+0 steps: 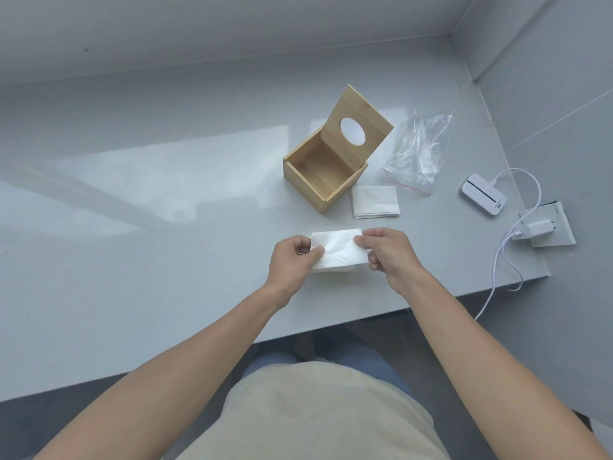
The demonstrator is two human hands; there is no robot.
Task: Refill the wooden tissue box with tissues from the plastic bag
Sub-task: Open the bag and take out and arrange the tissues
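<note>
The wooden tissue box (300, 166) stands open on the grey counter, its hinged lid (374, 119) with an oval hole tilted up at the back; the inside looks bare. A small stack of white tissues (374, 201) lies flat just right of the box. Beyond it lies the clear plastic bag (418, 151) with a red zip strip, looking empty. Nearer to me, both hands hold one folded white tissue (338, 250) just above the counter: my left hand (292, 262) pinches its left end, my right hand (386, 252) its right end.
A white router-like device (482, 194) with a cable sits at the right, beside a white plug adapter (534, 229) on a raised socket plate (560, 235). The cable hangs over the counter's right front edge (365, 315). Walls close the back and right.
</note>
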